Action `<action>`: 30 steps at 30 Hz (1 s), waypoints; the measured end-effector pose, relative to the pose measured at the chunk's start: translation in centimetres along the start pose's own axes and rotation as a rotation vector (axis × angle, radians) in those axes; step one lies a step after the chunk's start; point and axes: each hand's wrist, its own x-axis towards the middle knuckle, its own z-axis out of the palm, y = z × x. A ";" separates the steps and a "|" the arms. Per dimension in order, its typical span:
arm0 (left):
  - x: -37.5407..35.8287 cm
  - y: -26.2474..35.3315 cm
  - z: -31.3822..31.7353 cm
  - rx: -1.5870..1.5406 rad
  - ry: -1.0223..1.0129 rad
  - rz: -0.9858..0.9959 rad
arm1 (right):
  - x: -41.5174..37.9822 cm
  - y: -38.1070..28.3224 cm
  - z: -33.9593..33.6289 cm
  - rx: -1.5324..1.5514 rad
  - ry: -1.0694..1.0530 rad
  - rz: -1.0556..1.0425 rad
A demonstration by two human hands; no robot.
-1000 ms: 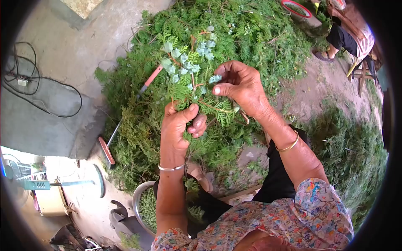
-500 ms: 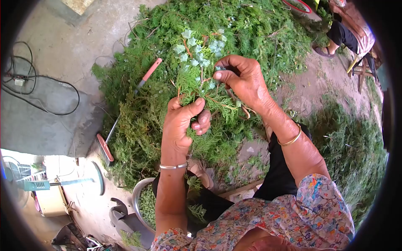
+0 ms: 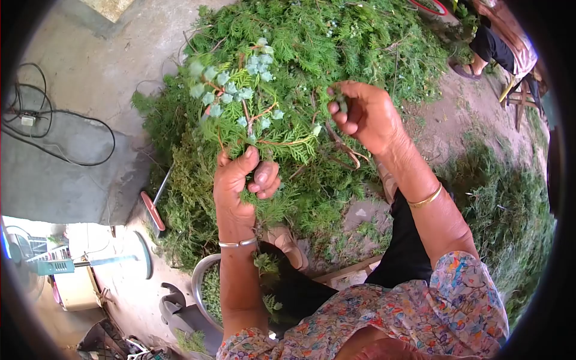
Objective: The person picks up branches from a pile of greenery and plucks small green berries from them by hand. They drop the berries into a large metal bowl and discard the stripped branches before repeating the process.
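Observation:
My left hand point(image 3: 245, 183) is closed round the lower stem of a leafy conifer branch point(image 3: 249, 114). Pale blue-green cones point(image 3: 245, 94) cluster on its upper twigs, and one more cone point(image 3: 316, 129) sits at the tip of a side twig on the right. To the right of the branch and apart from it is my right hand point(image 3: 372, 117). Its fingers are curled round small green cones point(image 3: 342, 103), partly hidden by the fingers. A metal basin point(image 3: 197, 277) with many small green cones point(image 3: 211, 294) in it stands by my left forearm.
A large heap of cut conifer branches point(image 3: 360, 48) spreads ahead, with another pile point(image 3: 504, 210) at right. A red-headed broom point(image 3: 152, 211) leans into the heap. Black cables point(image 3: 72, 114) and a fan point(image 3: 144, 255) are at left. Another person point(image 3: 495, 45) sits at the upper right.
My left hand has moved left with the branch, which tilts left. My right hand has drawn away from the twigs to the right, with green cones in its fingers.

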 end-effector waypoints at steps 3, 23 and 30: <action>0.1 0.1 0.2 0.008 -0.020 -0.019 | -0.3 0.6 0.5 0.021 -0.128 0.077; 1.1 -1.9 0.8 0.028 -0.100 -0.176 | -0.1 3.0 2.1 -0.531 -0.235 -0.214; 0.5 -1.1 0.0 -0.118 -0.186 -0.163 | 0.8 -0.1 0.7 -0.309 0.043 -0.211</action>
